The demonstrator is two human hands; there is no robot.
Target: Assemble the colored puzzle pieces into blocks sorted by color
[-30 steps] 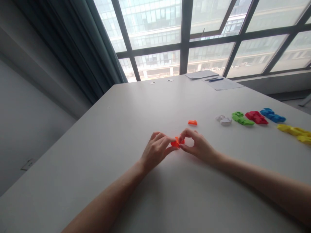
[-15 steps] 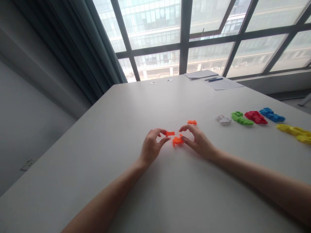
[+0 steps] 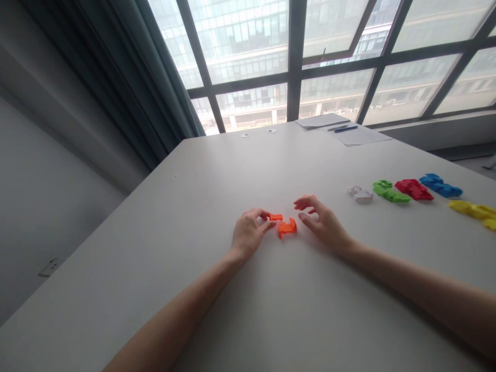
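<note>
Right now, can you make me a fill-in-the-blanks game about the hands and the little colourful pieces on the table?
1. The left hand pinches a small ____ piece.
2. Of the coloured piles at the right, the ____ pile lies nearest the picture's right edge.
3. A bigger orange piece lies on the white table ____ the two hands.
4. The pile between the green pile and the blue pile is ____.

Missing words: orange; yellow; between; red
</note>
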